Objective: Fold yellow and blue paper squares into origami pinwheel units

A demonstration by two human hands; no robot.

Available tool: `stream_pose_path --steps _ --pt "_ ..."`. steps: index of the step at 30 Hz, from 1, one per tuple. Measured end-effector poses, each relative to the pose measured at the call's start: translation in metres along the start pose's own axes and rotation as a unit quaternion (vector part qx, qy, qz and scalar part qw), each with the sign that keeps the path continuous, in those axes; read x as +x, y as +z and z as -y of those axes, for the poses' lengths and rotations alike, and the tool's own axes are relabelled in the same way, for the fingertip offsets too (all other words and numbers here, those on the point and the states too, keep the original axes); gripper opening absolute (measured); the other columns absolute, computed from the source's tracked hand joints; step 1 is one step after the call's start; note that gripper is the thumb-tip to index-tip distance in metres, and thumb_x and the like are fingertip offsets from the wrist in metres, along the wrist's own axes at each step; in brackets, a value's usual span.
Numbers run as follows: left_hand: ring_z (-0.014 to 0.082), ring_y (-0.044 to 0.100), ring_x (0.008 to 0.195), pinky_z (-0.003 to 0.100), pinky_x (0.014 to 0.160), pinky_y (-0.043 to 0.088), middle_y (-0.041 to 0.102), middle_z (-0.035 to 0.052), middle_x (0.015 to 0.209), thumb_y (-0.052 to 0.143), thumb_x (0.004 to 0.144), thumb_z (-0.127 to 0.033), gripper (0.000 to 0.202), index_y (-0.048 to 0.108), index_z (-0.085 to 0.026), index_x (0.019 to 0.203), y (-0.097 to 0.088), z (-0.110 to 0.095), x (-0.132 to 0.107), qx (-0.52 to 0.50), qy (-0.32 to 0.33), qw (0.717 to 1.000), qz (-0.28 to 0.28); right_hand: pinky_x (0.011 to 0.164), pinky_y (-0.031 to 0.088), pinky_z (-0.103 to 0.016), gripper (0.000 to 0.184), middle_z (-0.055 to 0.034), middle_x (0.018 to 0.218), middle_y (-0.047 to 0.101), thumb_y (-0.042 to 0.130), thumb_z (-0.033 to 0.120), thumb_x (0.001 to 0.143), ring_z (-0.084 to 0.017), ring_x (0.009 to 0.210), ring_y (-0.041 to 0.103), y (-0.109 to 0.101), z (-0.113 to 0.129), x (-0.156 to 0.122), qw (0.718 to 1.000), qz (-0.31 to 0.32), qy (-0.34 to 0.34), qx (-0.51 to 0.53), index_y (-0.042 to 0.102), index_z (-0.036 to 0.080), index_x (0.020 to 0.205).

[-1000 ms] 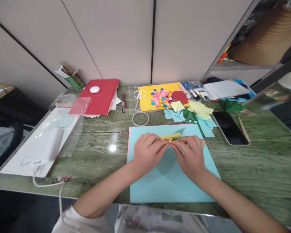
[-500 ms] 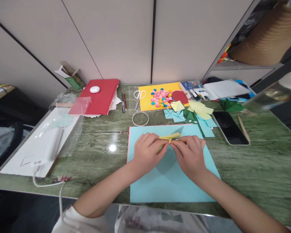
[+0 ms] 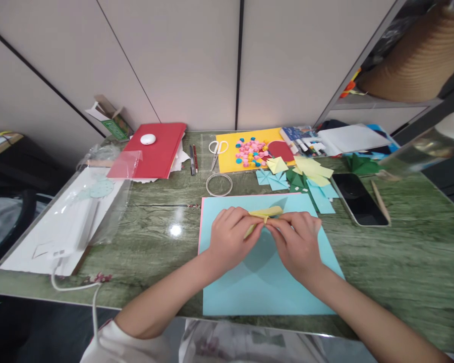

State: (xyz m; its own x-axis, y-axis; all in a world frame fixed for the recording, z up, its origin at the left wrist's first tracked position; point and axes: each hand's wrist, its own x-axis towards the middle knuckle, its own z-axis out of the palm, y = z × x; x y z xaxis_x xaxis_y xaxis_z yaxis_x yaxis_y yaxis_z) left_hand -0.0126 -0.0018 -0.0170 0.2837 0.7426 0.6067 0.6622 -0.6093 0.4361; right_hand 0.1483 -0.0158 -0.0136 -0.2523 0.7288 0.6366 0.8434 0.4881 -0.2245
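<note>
A small piece of folded yellow paper [image 3: 268, 212] is pinched between both hands, above the light blue sheet [image 3: 234, 295]. My left hand [image 3: 232, 236] grips its left side with thumb and fingers closed. On the other side, my right hand [image 3: 298, 242] pinches the paper near its middle, fingertips almost touching the left ones. Part of the paper is hidden behind the fingers. A pink edge shows under the blue sheet.
Behind the hands lie a metal ring [image 3: 219, 185], white-handled scissors [image 3: 217, 150], folded blue squares [image 3: 271, 179] and yellow papers [image 3: 314, 170]. A phone [image 3: 359, 199] rests at the right. Pink, blue and yellow pieces [image 3: 251, 151] cover a yellow sheet. A red folder [image 3: 155, 156] lies far left.
Both hands keep their pinch on the yellow paper in nearly the same place. The left hand has shifted very slightly to the right.
</note>
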Motion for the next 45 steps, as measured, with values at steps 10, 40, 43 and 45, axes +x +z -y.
stream_pose_path --steps 10,40,43,45 --pt "0.0144 0.053 0.074 0.029 0.066 0.042 0.061 0.0039 0.075 0.055 0.081 -0.024 0.012 0.065 -0.019 0.084 -0.003 -0.003 0.004 -0.08 -0.064 0.994 0.022 0.064 0.026 -0.032 0.004 -0.002 0.072 0.053 0.056 0.021 0.082 -0.016 0.071 0.043 -0.001 0.0 0.002 0.999 0.013 0.026 0.036 0.06 0.021 0.08" --pt "0.0118 0.054 0.071 0.025 0.062 0.041 0.059 0.0013 0.074 0.057 0.075 -0.023 0.008 0.061 -0.017 0.073 -0.005 0.007 0.017 -0.317 -0.312 0.893 0.069 0.071 0.036 -0.032 0.011 -0.0003 0.077 0.054 0.052 0.029 0.084 -0.016 0.078 0.05 0.004 -0.022 0.009 0.956 0.106 0.19 0.196 0.06 0.024 0.079" --pt "0.0137 0.058 0.074 0.026 0.066 0.043 0.063 0.0033 0.076 0.06 0.073 -0.031 0.016 0.061 -0.015 0.075 -0.002 0.014 0.018 -0.424 -0.396 0.808 0.104 0.07 0.038 -0.031 0.011 0.0 0.078 0.054 0.053 0.029 0.082 -0.015 0.076 0.05 0.004 -0.027 0.013 0.935 0.122 0.225 0.245 0.06 0.023 0.076" --pt "0.0163 0.06 0.085 0.029 0.074 0.044 0.066 0.0058 0.087 0.063 0.071 -0.031 0.016 0.062 -0.015 0.075 -0.001 0.016 0.019 -0.467 -0.413 0.773 0.12 0.068 0.039 -0.029 0.011 0.0002 0.077 0.053 0.054 0.028 0.081 -0.014 0.075 0.05 0.002 -0.029 0.014 0.928 0.12 0.239 0.259 0.059 0.022 0.074"
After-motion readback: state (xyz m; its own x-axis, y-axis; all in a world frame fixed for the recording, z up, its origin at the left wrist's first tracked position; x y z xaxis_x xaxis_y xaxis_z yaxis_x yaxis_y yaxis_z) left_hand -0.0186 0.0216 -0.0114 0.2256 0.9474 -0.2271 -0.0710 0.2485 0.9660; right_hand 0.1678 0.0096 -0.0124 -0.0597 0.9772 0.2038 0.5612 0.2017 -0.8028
